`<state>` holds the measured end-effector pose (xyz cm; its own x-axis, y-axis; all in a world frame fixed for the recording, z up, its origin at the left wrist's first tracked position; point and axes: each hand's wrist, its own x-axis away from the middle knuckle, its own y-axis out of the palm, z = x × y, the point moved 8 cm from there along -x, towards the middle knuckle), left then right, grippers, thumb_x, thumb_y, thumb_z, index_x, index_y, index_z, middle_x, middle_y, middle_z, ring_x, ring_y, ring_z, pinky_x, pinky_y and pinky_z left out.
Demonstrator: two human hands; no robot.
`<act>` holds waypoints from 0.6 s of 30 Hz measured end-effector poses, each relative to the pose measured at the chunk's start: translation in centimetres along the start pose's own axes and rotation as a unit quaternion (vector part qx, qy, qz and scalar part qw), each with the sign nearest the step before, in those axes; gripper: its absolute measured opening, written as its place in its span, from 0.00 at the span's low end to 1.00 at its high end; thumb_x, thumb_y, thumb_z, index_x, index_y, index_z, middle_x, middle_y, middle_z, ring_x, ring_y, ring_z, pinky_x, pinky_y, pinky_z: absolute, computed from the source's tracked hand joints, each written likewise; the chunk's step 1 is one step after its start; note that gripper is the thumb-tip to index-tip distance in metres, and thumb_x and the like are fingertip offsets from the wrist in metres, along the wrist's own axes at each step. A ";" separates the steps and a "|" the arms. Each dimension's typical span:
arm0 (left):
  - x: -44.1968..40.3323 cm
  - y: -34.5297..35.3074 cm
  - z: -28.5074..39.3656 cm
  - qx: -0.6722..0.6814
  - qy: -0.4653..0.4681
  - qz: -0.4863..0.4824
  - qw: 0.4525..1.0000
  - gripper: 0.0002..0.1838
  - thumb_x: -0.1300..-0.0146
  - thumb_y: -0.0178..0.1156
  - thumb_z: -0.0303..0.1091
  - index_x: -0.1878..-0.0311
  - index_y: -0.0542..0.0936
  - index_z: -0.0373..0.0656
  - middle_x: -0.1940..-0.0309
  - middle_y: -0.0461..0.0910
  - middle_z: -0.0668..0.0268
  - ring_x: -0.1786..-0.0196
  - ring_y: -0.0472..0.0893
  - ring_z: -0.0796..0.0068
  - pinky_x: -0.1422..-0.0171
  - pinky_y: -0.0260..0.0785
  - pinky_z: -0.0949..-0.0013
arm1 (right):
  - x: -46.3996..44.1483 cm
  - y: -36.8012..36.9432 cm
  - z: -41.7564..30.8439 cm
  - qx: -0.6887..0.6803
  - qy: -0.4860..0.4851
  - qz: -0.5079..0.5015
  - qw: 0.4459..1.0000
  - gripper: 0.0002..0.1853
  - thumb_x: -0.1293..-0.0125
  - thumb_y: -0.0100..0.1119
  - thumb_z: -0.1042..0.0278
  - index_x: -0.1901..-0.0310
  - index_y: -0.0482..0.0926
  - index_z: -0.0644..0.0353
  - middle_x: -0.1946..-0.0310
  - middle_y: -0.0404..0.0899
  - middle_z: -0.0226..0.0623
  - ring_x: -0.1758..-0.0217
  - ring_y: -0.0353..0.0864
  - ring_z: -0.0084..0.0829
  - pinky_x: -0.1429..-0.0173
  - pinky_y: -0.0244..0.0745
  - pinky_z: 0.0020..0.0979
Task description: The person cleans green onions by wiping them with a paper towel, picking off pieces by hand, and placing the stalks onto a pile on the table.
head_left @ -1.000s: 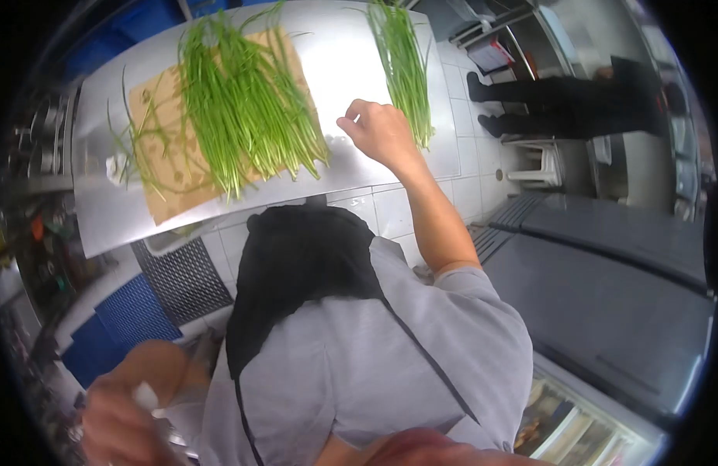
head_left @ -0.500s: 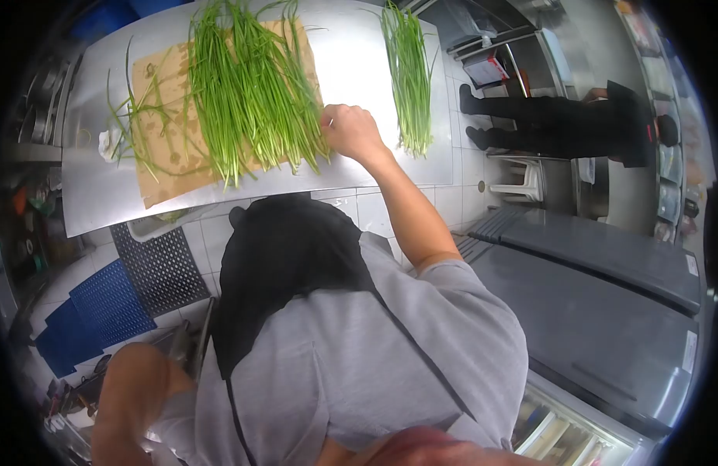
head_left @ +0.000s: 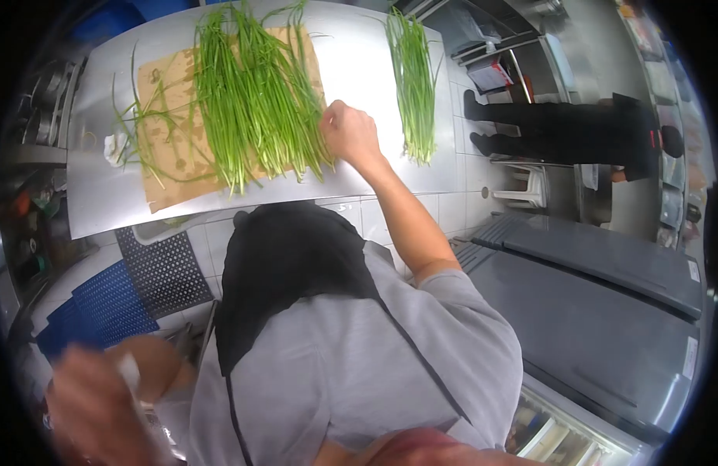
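A wide spread of long, thin green onions [head_left: 254, 101] lies over a piece of brown cardboard [head_left: 196, 182] on the steel table, pale ends toward me. At the right edge of this spread is my right hand [head_left: 351, 133], fingers curled closed by the outer stalks. What it pinches, if anything, is hidden. My left hand [head_left: 103, 408] is raised at the lower left, away from the table and smeared by motion; a small white patch shows near it. A separate bunch of green onions [head_left: 413, 93] lies farther right.
Loose stalks [head_left: 153, 124] and a crumpled white scrap [head_left: 117, 147] lie on the left of the table [head_left: 103, 210]. Grey lidded bins [head_left: 584, 287] stand on my right. Beyond them is a person in dark clothes [head_left: 576, 128], near a white stool [head_left: 526, 186].
My left hand has come into view at the lower left, moving fast. My right hand stays beside the green onions, nearly unmoved. The view has shifted slightly.
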<state>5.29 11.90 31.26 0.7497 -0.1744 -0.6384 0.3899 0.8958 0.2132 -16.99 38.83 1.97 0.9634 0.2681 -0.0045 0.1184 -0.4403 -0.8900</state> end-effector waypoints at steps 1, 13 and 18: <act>1.3 -2.2 -1.7 0.005 -0.015 0.063 0.998 0.11 0.37 0.56 0.33 0.53 0.72 0.42 0.73 0.71 0.66 0.75 0.69 0.81 0.78 0.58 0.76 | -0.9 -0.1 -0.3 -0.008 -0.021 0.035 0.999 0.12 0.45 0.66 0.60 0.65 0.81 0.60 0.72 0.83 0.48 0.63 0.84 0.48 0.56 0.76 0.45; 16.0 -10.7 -20.1 0.338 -0.211 0.473 0.786 0.18 0.29 0.49 0.34 0.43 0.72 0.31 0.66 0.72 0.62 0.73 0.67 0.78 0.74 0.62 0.76 | -6.4 -0.5 1.2 -0.291 0.111 -0.139 0.940 0.09 0.41 0.65 0.64 0.67 0.84 0.62 0.72 0.84 0.36 0.70 0.81 0.28 0.62 0.76 0.31; 16.9 -10.6 -20.6 0.355 -0.199 0.472 0.782 0.21 0.30 0.49 0.37 0.40 0.70 0.32 0.60 0.74 0.60 0.68 0.69 0.74 0.64 0.68 0.72 | -6.4 -3.6 -0.2 -0.472 0.131 -0.170 0.855 0.06 0.36 0.65 0.66 0.64 0.82 0.58 0.70 0.83 0.32 0.72 0.77 0.21 0.69 0.72 0.26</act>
<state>2.80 7.84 2.91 0.9346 0.1886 0.3015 -0.3449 0.2742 0.8977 -23.50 38.57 5.25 0.8409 0.3711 0.3939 0.4246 -0.9037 -0.0551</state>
